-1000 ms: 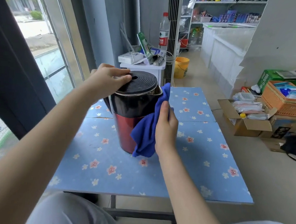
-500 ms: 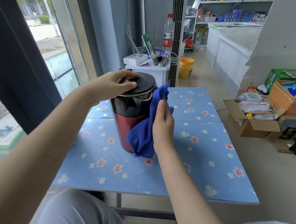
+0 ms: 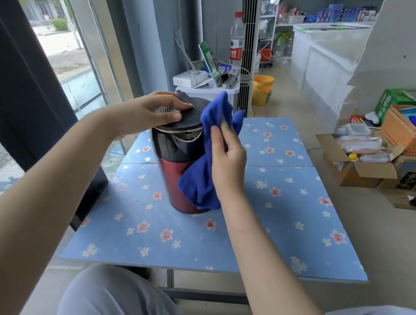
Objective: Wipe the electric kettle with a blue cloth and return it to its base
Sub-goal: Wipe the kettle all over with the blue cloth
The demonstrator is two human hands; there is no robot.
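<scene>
A red and black electric kettle (image 3: 172, 169) stands upright on the blue flowered table (image 3: 285, 215). Its ribbed black lid is on top. My left hand (image 3: 152, 112) lies flat on the lid and holds the kettle steady. My right hand (image 3: 227, 156) grips a blue cloth (image 3: 199, 182) and presses it against the kettle's right side, with the cloth reaching from above the lid down to near the bottom. The kettle's base is not in sight.
Behind the table stands a small white cabinet (image 3: 208, 86) with a router, papers and a water bottle (image 3: 236, 43). A tower fan and an orange bucket (image 3: 262, 89) are further back. Open cardboard boxes (image 3: 361, 167) and an orange basket (image 3: 412, 134) sit on the floor at right.
My right hand has slid the cloth upward along the kettle's right side, so its top now rises above the lid. My left hand stays on the lid.
</scene>
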